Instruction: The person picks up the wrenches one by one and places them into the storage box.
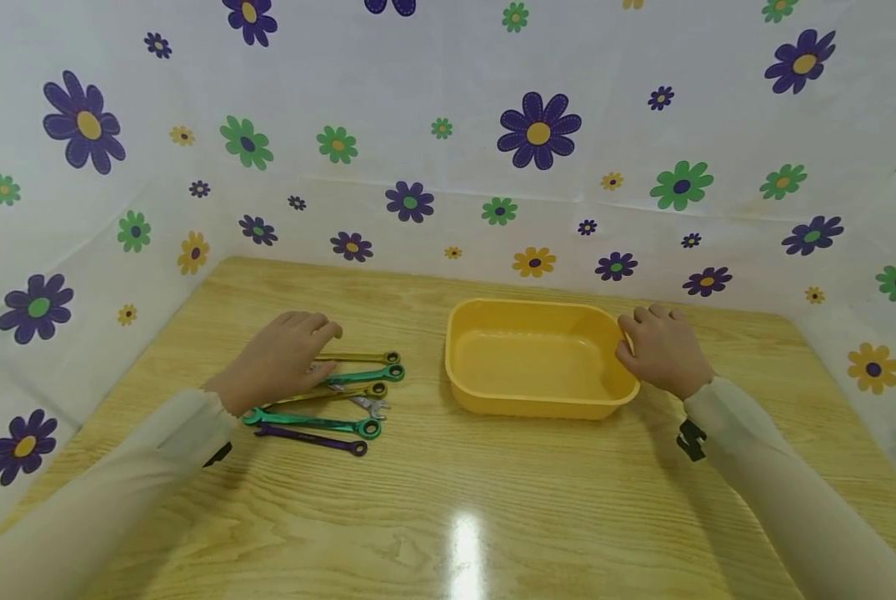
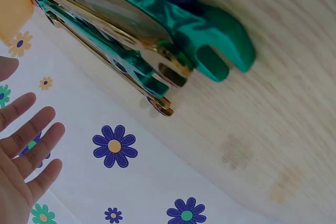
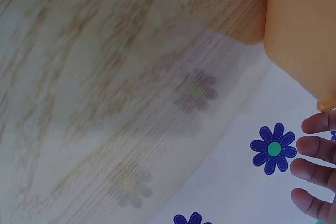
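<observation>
My left hand is over the left ends of several combination wrenches, its fingers spread and relaxed in the left wrist view with nothing in them. Two green wrenches are among them, the nearer green wrench beside a purple wrench. A gold wrench lies partly across a silver wrench; another gold wrench lies farthest back. At the right rim of a yellow plastic basin is my right hand, thumb over the inside. Its loose, separated fingers appear near the rim; contact is unclear.
The wood-grain table carries the wrenches on the left and the basin right of centre. A white cloth printed with flowers stands around the back and sides. Dark straps or mounts show under both sleeves.
</observation>
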`<action>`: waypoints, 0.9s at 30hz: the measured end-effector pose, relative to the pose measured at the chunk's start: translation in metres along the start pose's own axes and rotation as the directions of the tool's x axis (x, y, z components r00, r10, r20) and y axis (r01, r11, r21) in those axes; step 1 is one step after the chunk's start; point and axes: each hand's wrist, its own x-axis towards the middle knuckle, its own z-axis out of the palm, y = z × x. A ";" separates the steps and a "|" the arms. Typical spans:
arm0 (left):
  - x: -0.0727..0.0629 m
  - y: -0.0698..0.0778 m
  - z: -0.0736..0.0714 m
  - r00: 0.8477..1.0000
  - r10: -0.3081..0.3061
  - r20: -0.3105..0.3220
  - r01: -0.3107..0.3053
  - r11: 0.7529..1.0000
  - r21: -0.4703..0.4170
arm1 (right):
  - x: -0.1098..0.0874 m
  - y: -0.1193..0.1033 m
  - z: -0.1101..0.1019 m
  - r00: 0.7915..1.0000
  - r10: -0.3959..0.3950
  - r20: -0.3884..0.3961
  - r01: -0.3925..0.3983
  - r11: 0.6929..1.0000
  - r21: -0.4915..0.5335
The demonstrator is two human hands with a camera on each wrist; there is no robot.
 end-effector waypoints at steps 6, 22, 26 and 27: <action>0.004 -0.004 0.003 0.999 0.041 0.005 -0.041 0.998 0.045 | 0.000 0.000 -0.002 1.000 -0.001 0.003 0.001 1.000 -0.001; 0.014 -0.017 0.022 0.991 0.133 -0.015 -0.129 0.979 0.156 | 0.000 -0.002 -0.002 0.999 0.018 0.040 -0.017 1.000 -0.005; 0.017 -0.019 0.026 0.989 0.148 -0.030 -0.141 0.976 0.164 | 0.000 -0.003 -0.002 0.999 0.011 0.031 -0.011 1.000 -0.008; 0.018 -0.019 0.027 0.988 0.150 -0.030 -0.143 0.975 0.168 | 0.000 -0.003 -0.002 1.000 0.009 0.026 -0.009 1.000 -0.008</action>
